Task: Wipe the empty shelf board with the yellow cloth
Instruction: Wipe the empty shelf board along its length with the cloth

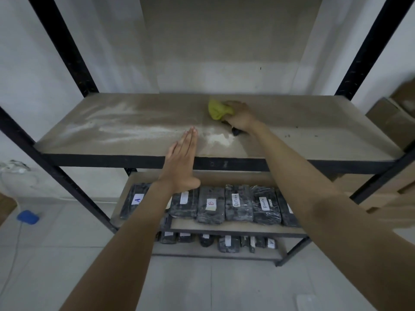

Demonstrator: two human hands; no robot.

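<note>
The empty shelf board (pixel 134 122) is a dusty brown panel in a black metal rack, streaked with white powder across its left and middle. A bunched yellow cloth (pixel 217 110) rests on the board near the back, right of centre. My right hand (pixel 241 117) is shut on the cloth and presses it down. A small dark object shows under that wrist. My left hand (pixel 182 162) lies flat with straight fingers over the board's front edge, holding nothing.
Black rack uprights (pixel 67 52) stand at both sides. The two lower shelves hold several black wrapped packages (pixel 211 205) with white labels. Cardboard boxes (pixel 390 117) are stacked at the right. A blue object (pixel 28 217) and cable lie on the tiled floor at left.
</note>
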